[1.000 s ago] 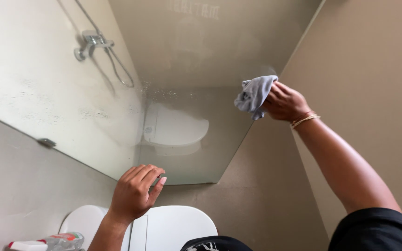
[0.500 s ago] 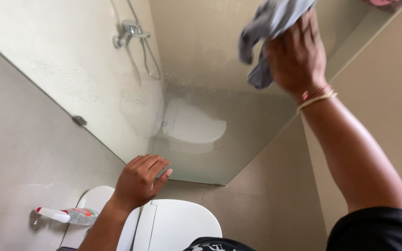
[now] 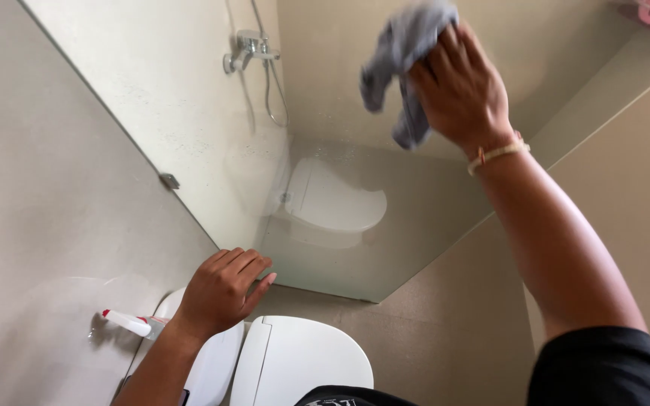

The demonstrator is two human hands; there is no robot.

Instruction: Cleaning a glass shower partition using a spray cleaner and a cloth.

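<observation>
**Cloth high on the mirror, left hand braced at its lower edge**

The right hand (image 3: 457, 86) is closed around a bunched grey cloth (image 3: 404, 56), fingers clamped over it and pressing it to the upper part of the mirror (image 3: 189, 98), with loose folds hanging down to the left. A thin bracelet (image 3: 496, 154) sits at that wrist. A second ago the cloth was lower and further right on the glass; it has since travelled up and inward, so the wiping now covers the top of the pane.

The left hand (image 3: 220, 289) holds nothing: it rests open, fingers curled, by the mirror's lower edge above the toilet (image 3: 302, 368), much as before.

Left of that wrist a spray bottle (image 3: 131, 325) lies partly hidden. The glass reflects a shower tap (image 3: 248, 46) and the toilet lid. Faint speckling on the lower glass may be droplets or residue; the view is too soft to tell.
</observation>
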